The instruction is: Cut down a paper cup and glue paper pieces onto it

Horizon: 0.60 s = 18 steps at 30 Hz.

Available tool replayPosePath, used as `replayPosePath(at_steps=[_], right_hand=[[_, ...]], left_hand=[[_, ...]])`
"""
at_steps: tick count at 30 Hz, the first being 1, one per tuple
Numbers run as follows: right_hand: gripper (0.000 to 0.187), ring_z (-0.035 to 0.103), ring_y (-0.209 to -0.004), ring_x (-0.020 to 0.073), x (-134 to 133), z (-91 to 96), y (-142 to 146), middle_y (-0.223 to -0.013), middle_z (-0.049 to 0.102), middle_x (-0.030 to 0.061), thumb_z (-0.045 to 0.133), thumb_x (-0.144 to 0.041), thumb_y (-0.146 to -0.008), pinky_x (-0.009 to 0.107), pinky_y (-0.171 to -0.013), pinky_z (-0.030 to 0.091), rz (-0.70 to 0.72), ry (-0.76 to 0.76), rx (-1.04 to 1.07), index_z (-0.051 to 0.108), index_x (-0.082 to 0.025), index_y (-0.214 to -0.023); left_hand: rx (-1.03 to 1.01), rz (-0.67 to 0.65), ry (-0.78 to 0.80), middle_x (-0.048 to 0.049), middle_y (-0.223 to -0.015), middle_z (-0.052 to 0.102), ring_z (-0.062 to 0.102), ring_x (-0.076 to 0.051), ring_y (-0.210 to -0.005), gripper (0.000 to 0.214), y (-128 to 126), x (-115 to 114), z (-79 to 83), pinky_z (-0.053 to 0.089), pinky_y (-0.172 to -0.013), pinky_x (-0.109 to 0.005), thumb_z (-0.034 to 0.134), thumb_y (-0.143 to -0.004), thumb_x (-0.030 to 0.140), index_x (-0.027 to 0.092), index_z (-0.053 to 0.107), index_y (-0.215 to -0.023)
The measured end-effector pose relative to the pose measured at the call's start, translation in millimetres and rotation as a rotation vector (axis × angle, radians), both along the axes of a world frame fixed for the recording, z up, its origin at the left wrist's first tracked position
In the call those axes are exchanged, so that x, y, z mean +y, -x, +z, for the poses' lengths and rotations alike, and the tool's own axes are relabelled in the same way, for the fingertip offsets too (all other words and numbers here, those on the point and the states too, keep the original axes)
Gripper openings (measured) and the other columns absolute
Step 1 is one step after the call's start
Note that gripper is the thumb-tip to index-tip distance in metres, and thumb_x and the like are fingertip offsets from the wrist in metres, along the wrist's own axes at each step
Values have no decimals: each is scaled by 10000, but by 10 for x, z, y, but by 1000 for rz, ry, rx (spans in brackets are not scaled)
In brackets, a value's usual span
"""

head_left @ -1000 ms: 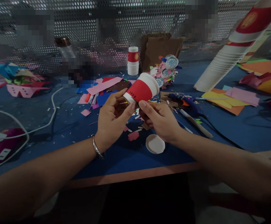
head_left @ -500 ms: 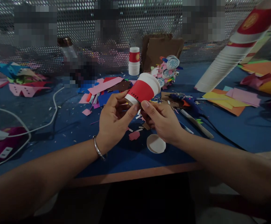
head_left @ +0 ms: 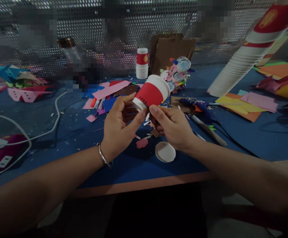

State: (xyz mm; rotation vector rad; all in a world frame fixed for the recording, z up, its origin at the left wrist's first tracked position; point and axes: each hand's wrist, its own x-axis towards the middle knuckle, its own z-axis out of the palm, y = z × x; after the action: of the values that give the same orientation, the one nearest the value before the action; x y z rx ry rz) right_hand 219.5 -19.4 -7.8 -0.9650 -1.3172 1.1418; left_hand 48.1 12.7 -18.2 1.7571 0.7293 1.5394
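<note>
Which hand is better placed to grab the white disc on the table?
Right, probably. The white disc lies on the table close to the right hand, on its near side. The left hand sits farther off, its fingers around the base of the red cup.

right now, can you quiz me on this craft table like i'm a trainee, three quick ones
1. True or false: the red paper cup stands upright on the blue table.
2. Which of these lies on the table just below the right hand? A) a white paper disc B) a phone C) a spoon
3. Fill in: the left hand has a metal ____ on its wrist.

Key
1. False: the fingers of both hands hold it tilted in the air, by its narrow end.
2. A
3. bangle
</note>
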Motion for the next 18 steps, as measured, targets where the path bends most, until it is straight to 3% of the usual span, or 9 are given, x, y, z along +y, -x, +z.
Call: replayPosePath(at_steps=[10, 14, 18], right_hand=[[696, 250, -429, 51, -17, 1, 12, -501, 350, -88, 799, -850, -812, 268, -406, 157, 19, 39, 32, 558, -219, -643], [707, 225, -423, 49, -18, -1, 26, -499, 317, -97, 805, -865, -790, 269, -408, 132, 23, 68, 46, 545, -223, -644], [709, 257, -460, 56, -22, 13, 18, -530, 362, -75, 758, -847, -858, 270, -418, 163, 10, -7, -5, 520, -218, -635]], left_hand=[[182, 16, -111, -107, -1392, 731, 762, -269, -1233, 532, 92, 32, -42, 671, -1076, -443, 867, -929, 353, 253, 664, -1411], [199, 9, -132, -105, -1386, 718, 751, -274, -1259, 549, 111, 44, -42, 679, -1066, -432, 872, -918, 316, 248, 676, -1426], [106, -20, -71, -95, -1327, 755, 780, -241, -1170, 521, 77, 9, 10, 689, -1023, -391, 895, -909, 359, 243, 695, -1376]])
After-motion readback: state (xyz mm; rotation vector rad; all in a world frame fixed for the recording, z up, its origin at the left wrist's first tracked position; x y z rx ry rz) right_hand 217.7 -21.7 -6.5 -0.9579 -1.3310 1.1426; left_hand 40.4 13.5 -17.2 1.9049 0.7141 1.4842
